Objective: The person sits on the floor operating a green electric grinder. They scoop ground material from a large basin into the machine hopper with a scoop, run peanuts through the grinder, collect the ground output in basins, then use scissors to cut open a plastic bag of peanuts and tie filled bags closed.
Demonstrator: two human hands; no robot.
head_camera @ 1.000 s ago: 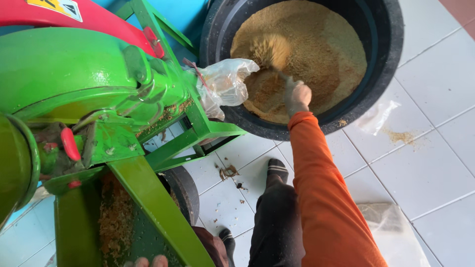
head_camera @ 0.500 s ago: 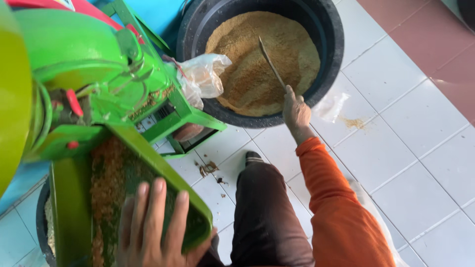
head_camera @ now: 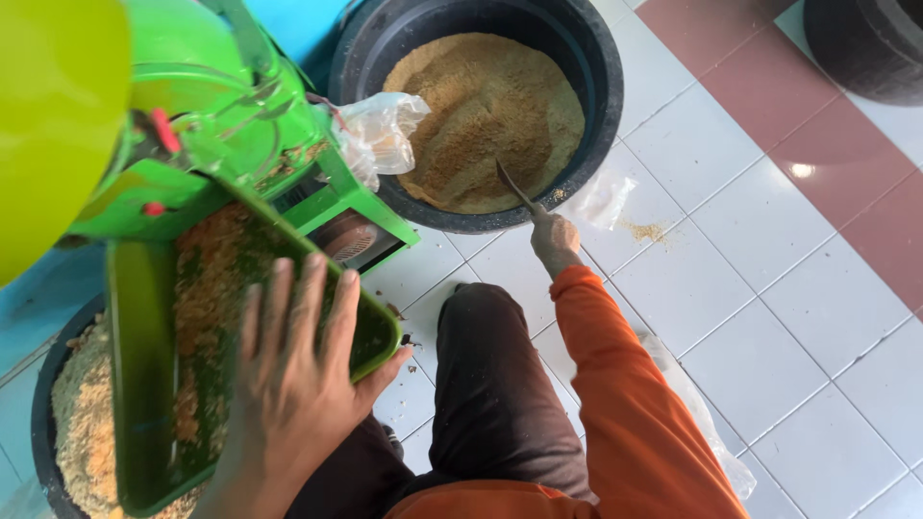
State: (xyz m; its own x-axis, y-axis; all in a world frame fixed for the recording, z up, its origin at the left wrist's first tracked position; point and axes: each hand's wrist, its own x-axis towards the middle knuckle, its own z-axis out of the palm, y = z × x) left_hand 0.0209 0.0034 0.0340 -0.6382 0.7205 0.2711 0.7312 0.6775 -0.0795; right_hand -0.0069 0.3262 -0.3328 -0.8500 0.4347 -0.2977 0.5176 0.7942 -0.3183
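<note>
My left hand (head_camera: 288,394) lies flat, fingers spread, on the green feed tray (head_camera: 144,384) of a green grinding machine (head_camera: 212,125), over brown crumbly feed. My right hand (head_camera: 556,240), in an orange sleeve, grips a thin stick (head_camera: 514,187) whose tip reaches into a big black tub (head_camera: 601,106) of tan ground meal. A clear plastic bag (head_camera: 385,130) hangs from the machine's outlet over the tub's rim.
A second black basin (head_camera: 43,423) with coarse meal sits under the tray at the lower left. Another black tub (head_camera: 865,48) stands at the top right. Crumpled clear plastic (head_camera: 601,197) and spilled meal (head_camera: 646,231) lie on the white tiled floor.
My left hand came up onto the feed tray and spread flat. My right hand drew back out of the tub to its rim, holding the stick. The view shifted right.
</note>
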